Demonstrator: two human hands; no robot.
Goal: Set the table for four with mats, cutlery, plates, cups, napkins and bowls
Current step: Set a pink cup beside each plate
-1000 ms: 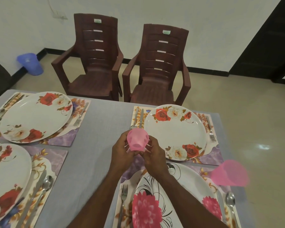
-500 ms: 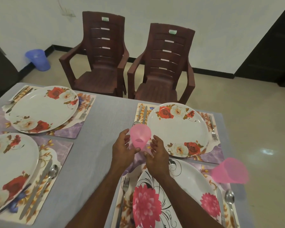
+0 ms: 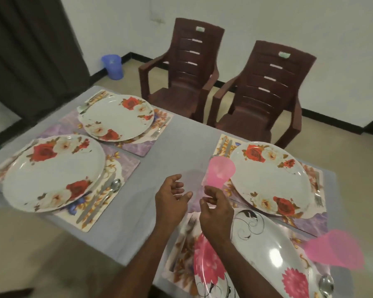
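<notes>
A pink plastic cup point(image 3: 219, 172) stands on the grey table point(image 3: 181, 143), just left of the far right rose plate point(image 3: 271, 179). My right hand point(image 3: 216, 211) is right below the cup's base with loosely curled fingers, and I see no grip on it. My left hand point(image 3: 171, 200) hovers open a little to the left, apart from the cup. A second pink cup point(image 3: 336, 248) sits at the right by the near plate with pink flowers point(image 3: 256, 261). Two more rose plates point(image 3: 52, 173) point(image 3: 116, 117) lie on mats at the left.
Each plate sits on a floral mat with cutlery beside it, such as a spoon point(image 3: 114, 187) and a fork point(image 3: 159, 127). Two brown plastic chairs point(image 3: 181, 82) point(image 3: 263, 97) stand beyond the table. A blue bucket point(image 3: 113, 66) stands by the wall, next to a dark curtain point(image 3: 30, 50).
Both hands held the pink cup above the table. It now stands beside the far right plate, and both hands have come off it and drawn back. My view has swung left.
</notes>
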